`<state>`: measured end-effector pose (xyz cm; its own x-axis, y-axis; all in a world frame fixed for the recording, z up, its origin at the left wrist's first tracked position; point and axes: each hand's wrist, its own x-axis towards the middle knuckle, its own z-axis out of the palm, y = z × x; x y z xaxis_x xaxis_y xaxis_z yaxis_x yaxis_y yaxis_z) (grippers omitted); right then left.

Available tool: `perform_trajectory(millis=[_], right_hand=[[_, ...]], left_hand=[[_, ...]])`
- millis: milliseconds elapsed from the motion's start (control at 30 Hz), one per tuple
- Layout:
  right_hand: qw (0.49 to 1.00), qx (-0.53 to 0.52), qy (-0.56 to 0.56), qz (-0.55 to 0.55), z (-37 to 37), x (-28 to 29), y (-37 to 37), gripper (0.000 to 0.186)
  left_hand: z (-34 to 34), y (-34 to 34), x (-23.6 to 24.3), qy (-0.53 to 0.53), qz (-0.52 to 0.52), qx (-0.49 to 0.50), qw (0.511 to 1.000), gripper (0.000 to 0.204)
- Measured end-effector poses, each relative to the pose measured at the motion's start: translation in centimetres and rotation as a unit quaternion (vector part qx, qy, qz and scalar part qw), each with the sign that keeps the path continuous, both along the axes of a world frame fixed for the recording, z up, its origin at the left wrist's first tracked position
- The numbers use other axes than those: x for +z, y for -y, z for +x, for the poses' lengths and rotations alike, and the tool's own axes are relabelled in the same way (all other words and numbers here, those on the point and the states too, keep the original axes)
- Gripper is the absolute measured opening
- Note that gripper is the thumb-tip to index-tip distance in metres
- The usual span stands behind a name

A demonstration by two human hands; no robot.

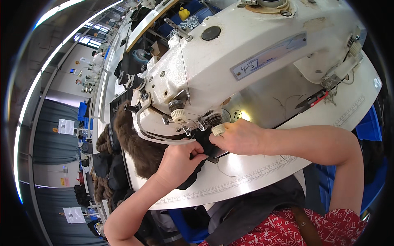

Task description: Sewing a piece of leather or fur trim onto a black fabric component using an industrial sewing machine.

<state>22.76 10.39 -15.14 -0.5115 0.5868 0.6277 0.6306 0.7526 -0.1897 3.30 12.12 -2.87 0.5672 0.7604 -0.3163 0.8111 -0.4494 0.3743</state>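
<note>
A white sewing machine [164,88] fills the upper middle. Beneath its needle end lies black fabric [192,180], with brown fur trim [141,158] beside it on the left. My left hand [178,162] is closed, thumb and fingers pinching the fabric just below the machine head. On the other side, my right hand [240,138] is bent inward with its fingers curled at the fabric's edge, close to the needle area. A cream tension knob [218,130] partly covers those fingers. The needle and presser foot are hidden behind the machine head and hands.
The white table [250,174] has a printed ruler along its near edge. Right of the machine bed lies a red and black hand tool [314,100] near tangled thread. Dark garments with brown fur [107,176] are piled at the left. A blue bin [369,125] stands at the right.
</note>
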Motion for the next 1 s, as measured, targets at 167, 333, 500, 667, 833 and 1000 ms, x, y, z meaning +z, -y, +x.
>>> perform_trajectory(millis=[167,333,500,667,833,1000], right_hand=[[0.999,-0.017,0.031,-0.01,0.0,-0.1,0.0,0.025],[1.0,0.014,-0.017,0.0,0.0,-0.2,-0.4,0.026],[0.999,0.009,-0.038,0.023,0.0,-0.3,-0.5,0.022],[0.997,0.03,-0.071,0.025,-0.1,-0.2,-0.6,0.019],[0.999,0.012,-0.045,0.017,0.0,-0.3,-0.4,0.019],[0.999,0.006,-0.039,0.018,0.0,-0.4,-0.3,0.02]], left_hand=[[0.1,0.2,-0.8,-0.003,0.069,-0.025,0.997,0.016],[-0.2,0.0,0.3,-0.002,0.0,-0.008,1.0,0.016],[1.9,0.0,2.2,-0.065,-0.151,0.166,0.972,0.017],[1.7,-0.1,1.9,-0.035,-0.17,0.182,0.968,0.017],[2.0,0.0,1.6,-0.041,-0.152,0.172,0.973,0.018],[1.2,-0.2,0.5,-0.004,-0.046,0.034,0.998,0.02]])
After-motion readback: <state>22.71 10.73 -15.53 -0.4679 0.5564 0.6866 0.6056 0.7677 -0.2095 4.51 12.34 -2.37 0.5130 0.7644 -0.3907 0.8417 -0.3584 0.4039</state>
